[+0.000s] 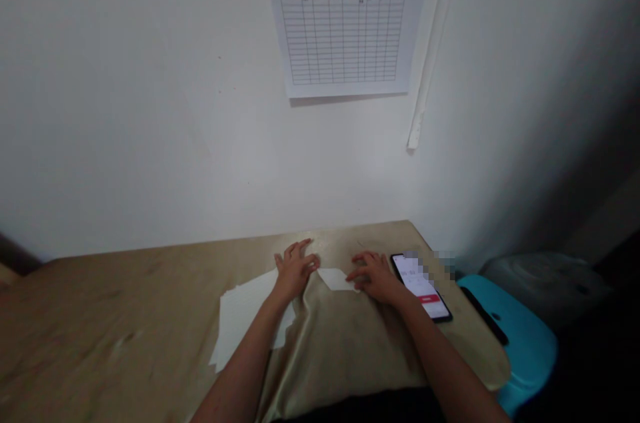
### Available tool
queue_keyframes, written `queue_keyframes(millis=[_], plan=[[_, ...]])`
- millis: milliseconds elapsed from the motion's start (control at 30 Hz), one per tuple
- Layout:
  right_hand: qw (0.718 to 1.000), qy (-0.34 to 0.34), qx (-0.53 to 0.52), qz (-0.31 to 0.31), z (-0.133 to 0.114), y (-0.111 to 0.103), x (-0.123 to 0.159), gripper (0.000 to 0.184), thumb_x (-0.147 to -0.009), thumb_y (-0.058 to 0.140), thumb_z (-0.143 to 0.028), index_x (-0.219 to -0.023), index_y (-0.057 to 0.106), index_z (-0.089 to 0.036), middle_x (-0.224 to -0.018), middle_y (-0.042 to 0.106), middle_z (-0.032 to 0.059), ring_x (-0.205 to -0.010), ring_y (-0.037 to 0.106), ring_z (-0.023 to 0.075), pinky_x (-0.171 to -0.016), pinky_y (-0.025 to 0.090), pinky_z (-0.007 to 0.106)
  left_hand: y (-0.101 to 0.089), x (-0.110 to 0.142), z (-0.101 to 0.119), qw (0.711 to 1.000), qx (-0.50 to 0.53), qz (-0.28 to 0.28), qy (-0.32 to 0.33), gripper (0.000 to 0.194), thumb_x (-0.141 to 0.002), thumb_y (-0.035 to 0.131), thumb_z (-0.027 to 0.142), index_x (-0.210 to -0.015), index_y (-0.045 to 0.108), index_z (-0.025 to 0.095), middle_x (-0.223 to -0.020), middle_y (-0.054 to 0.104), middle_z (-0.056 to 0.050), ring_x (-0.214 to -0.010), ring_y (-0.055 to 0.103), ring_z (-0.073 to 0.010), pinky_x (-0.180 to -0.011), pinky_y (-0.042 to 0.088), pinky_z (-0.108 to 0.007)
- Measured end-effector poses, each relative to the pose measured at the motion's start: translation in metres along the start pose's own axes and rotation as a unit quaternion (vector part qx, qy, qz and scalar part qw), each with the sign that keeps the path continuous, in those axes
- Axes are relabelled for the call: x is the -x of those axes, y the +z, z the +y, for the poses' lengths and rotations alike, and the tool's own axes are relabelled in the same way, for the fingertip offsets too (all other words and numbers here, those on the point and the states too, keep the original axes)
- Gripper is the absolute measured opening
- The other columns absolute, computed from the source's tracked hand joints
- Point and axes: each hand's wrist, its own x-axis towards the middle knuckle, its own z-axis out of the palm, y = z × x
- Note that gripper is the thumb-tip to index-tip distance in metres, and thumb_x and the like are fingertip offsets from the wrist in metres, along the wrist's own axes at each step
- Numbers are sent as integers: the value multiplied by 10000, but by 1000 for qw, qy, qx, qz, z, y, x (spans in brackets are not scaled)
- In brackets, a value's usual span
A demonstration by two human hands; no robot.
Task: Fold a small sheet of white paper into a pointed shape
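A small piece of white paper (334, 279) lies on the cloth-covered table between my hands. At its left end, my left hand (295, 269) is closed in a pinch of thumb and forefinger, the other fingers stretched forward. My right hand (376, 277) has its thumb and fingertips at the paper's right end, gripping that edge, with the other fingers bent and apart. Beside my left forearm lies a loose, uneven pile of white paper sheets (243, 319), partly hidden by the arm.
A phone (423, 286) with its screen lit lies right of my right hand. The tan table cover (150, 303) is wrinkled near me. A blue bin (530, 336) stands past the right edge. On the wall behind hangs a printed table sheet (345, 36) beside a white cable cover (423, 89).
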Motion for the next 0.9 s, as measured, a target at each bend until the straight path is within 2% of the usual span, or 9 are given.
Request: queue_keyframes(millis=[133, 233, 433, 567, 633, 767, 900], plan=[[1000, 3, -9, -7, -1, -1, 0, 260, -828, 697, -220, -1010, 774, -389, -1399, 525, 25, -1388, 340, 271, -1189, 62, 556, -7, 0, -3, 998, -19, -25, 51, 199, -900, 596, 188, -938, 722, 336, -1571, 407, 41, -1439, 290, -340, -1096, 114, -803], [1000, 6, -7, -9, -1, 0, -1, 257, -825, 703, -225, -1004, 775, -395, -1396, 528, 19, -1384, 347, 270, -1189, 74, 549, -11, 1, -6, 997, -36, -29, 66, 177, -896, 608, 195, -928, 716, 332, -1567, 414, 51, -1449, 279, -342, -1098, 72, -811], [1000, 4, -13, 2, 0, 1, -1, 257, -820, 717, -229, -998, 774, -405, -1391, 530, 16, -1383, 354, 263, -1190, 71, 546, -17, 2, -15, 997, -65, -2, 40, 207, -918, 550, 186, -914, 714, 311, -1517, 471, 26, -1419, 330, -331, -1090, 80, -819], [1000, 3, -12, 1, 0, 1, 1, 225, -825, 722, -270, -1005, 776, -393, -1394, 532, 35, -1376, 357, 271, -1186, 63, 565, -20, 3, -8, 997, -68, 38, -3, 240, -936, 517, 193, -1048, 706, 289, -1465, 511, -56, -1374, 393, -308, -1124, 134, -775], [1000, 5, -8, 4, -1, 0, 2, 211, -824, 727, -296, -1003, 775, -396, -1391, 535, 31, -1376, 357, 273, -1184, 49, 576, -21, 4, -2, 997, -62, 55, -10, 257, -960, 511, 262, -1133, 699, 285, -1469, 495, -94, -1368, 404, -309, -1133, 161, -754], [1000, 10, -1, 4, -4, 0, 3, 190, -835, 721, -337, -1004, 771, -407, -1391, 535, 18, -1379, 355, 273, -1182, 47, 576, -18, 9, 12, 996, -51, 35, 66, 371, -937, 561, 487, -1303, 613, 469, -1600, 333, -41, -1464, 259, -371, -1119, 123, -776], [1000, 16, 4, 12, -7, 1, 3, 196, -833, 720, -336, -1015, 768, -389, -1383, 532, 32, -1381, 349, 275, -1179, 55, 579, -7, 17, 27, 992, -65, -12, 112, 434, -919, 582, 523, -1348, 524, 563, -1678, 170, 30, -1512, 134, -421, -1107, 61, -795]])
